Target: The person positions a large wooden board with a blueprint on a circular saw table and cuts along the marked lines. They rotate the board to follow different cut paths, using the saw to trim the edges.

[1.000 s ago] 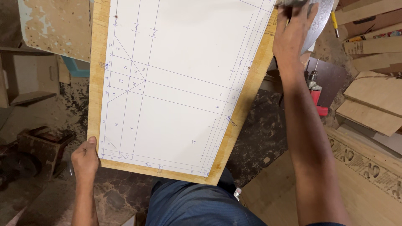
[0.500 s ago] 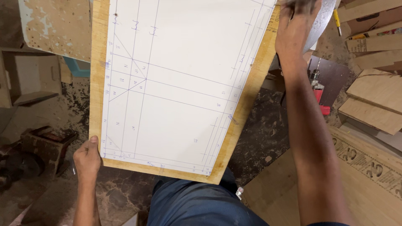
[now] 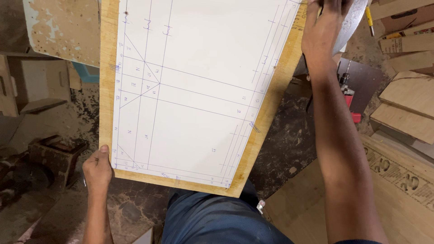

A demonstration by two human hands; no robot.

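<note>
- Wooden board (image 3: 260, 131) with a white top (image 3: 203, 68): big and flat, resting across the lap over the blue trousers (image 3: 212, 221), reaching up out of the top of the view. Yellow wood showing as a thin border round the white face. Thin blue pen lines all over the white: long straight ones, a few slanted ones making triangles near the left side, and small marks.
- Long way of the board: running away from the body, leaning a little to the right at the far end. Near edge close to the belly, far end out of sight.
- Right hand (image 3: 323, 31): far up at the right edge of the board, arm stretched out long, fingers curled over the edge and over something grey there; grip partly cut off, so cannot tell just how tight.
- Left hand (image 3: 97, 169): much nearer the body, at the near left corner, thumb on top of the yellow border, other fingers tucked under, pinching the board.
- Carved wooden panel (image 3: 398, 174): low on the right, apart from the board.
- Red tool (image 3: 350, 99): small, on the dusty floor beside the right arm.
</note>
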